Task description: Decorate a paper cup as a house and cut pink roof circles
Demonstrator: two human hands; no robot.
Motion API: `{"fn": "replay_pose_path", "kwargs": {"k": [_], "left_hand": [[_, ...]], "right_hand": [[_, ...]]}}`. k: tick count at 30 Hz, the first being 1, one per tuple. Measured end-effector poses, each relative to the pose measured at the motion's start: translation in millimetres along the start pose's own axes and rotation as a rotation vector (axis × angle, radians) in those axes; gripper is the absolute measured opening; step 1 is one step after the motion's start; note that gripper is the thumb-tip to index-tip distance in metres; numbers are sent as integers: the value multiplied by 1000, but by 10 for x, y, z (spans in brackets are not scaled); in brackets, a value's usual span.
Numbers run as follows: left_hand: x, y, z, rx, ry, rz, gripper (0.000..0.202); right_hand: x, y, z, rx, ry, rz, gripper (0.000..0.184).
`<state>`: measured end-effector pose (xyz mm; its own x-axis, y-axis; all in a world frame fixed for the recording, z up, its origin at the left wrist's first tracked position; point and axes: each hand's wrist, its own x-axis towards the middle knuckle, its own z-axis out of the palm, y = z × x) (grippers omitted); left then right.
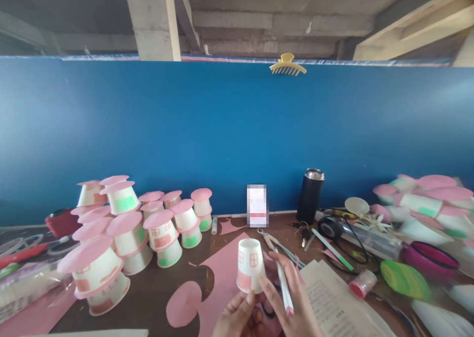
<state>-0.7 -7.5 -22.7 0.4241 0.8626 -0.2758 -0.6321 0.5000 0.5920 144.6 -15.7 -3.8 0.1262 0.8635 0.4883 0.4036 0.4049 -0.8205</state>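
Observation:
A white paper cup [249, 268], upside down with pink windows and a pink door drawn on it, is in front of me. My left hand [237, 317] grips it low at its rim with thumb and fingers. My right hand [296, 297] is closed around a white marker [283, 287] with a pink tip end pointing down, and a finger touches the cup's right side. Beneath the hands lies a cut sheet of pink paper [222, 273]. A pink paper disc [183, 305] lies left of the hands. Part of my fingers is hidden behind the cup.
Stacked cups with pink disc tops [124, 228] crowd the left side; more are heaped at the right [437, 199]. A black flask [311, 196], a blurred upright card [256, 206], a green-capped marker [333, 250], scissors [277, 243] and an open book [333, 297] are around.

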Motion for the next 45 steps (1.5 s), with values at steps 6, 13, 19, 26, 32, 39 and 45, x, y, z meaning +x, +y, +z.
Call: {"fn": "replay_pose_path", "kwargs": {"k": [6, 13, 19, 26, 32, 39, 45], "left_hand": [[-18, 8, 39, -178, 150, 53, 24], [-32, -14, 33, -160, 78, 32, 23], [-53, 20, 58, -29, -68, 18, 29], [-33, -12, 26, 110, -53, 55, 37], [-9, -17, 9, 112, 81, 172, 42], [-21, -45, 11, 83, 86, 257, 41], [-47, -65, 19, 140, -8, 272, 33]], "right_hand": [[-15, 126, 6, -89, 50, -43, 33], [0, 82, -28, -47, 18, -20, 32], [20, 16, -18, -14, 10, -7, 30], [38, 67, 19, -128, 72, -114, 31], [49, 38, -96, -271, 270, -272, 38], [-232, -212, -85, -261, 87, -419, 31], [-236, -287, -92, -282, -11, -425, 13]]}}
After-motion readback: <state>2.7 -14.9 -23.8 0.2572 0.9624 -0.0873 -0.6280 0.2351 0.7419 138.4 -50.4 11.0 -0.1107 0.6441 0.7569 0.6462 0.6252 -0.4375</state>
